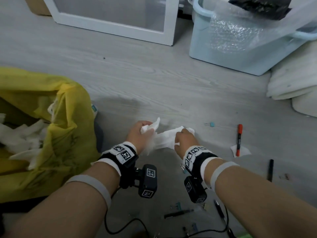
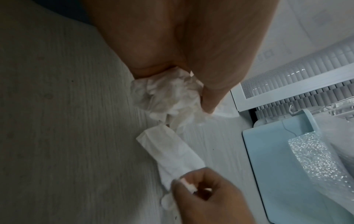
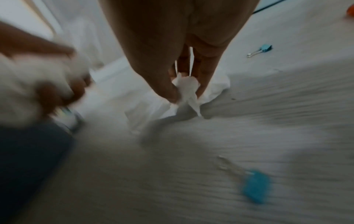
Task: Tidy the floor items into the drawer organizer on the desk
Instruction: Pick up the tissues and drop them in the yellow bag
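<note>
Tissue point(image 1: 163, 140) is stretched between two hands low over the grey floor point(image 1: 154, 79), near the middle of the visible boards.

Largest first: a yellow bag point(image 1: 68, 126) holding white scraps at the floor's left edge and a pale blue tub point(image 1: 223, 55) with bubble wrap at the far right. The left hand point(image 1: 139, 134) has its fingers curled round a crumpled wad of tissue; the right hand point(image 1: 186, 140) pinches the other end. Soft, nearly weightless and easily torn, it is probably best bunched whole into one fist. A red marker point(image 1: 239, 140), a black pen point(image 1: 270, 169) and blue binder clips point(image 3: 260, 50) lie at the right, stiff and light, best pinched mid-body. No brand or writing can be read.
</note>
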A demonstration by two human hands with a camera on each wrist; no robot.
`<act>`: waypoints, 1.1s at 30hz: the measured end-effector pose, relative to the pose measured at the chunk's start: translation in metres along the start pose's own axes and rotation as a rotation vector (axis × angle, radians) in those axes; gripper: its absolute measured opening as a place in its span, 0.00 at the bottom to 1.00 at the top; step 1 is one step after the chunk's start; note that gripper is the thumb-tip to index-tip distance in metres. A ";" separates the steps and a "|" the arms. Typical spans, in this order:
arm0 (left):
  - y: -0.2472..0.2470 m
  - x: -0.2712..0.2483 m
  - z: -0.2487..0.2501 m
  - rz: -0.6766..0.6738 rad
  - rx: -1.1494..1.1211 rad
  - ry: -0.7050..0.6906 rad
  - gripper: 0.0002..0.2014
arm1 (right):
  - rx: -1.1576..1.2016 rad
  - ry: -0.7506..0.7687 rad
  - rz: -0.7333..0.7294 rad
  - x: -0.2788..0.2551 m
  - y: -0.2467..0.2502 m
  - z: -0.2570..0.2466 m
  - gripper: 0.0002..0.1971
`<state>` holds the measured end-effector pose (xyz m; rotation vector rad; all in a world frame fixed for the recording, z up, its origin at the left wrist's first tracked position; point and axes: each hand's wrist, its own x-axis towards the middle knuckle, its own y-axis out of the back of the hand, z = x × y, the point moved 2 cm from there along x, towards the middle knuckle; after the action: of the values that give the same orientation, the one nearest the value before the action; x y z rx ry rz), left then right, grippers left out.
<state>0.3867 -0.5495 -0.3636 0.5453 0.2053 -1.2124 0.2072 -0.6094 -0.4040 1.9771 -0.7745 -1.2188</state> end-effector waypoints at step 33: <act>0.241 -0.153 0.154 0.703 0.421 0.272 0.30 | 0.712 0.439 0.136 -0.078 0.140 -0.174 0.12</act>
<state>0.5356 -0.4415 -0.0969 1.0482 -0.0237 -0.4859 0.3178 -0.5909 -0.1955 2.5688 -1.1856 -0.4042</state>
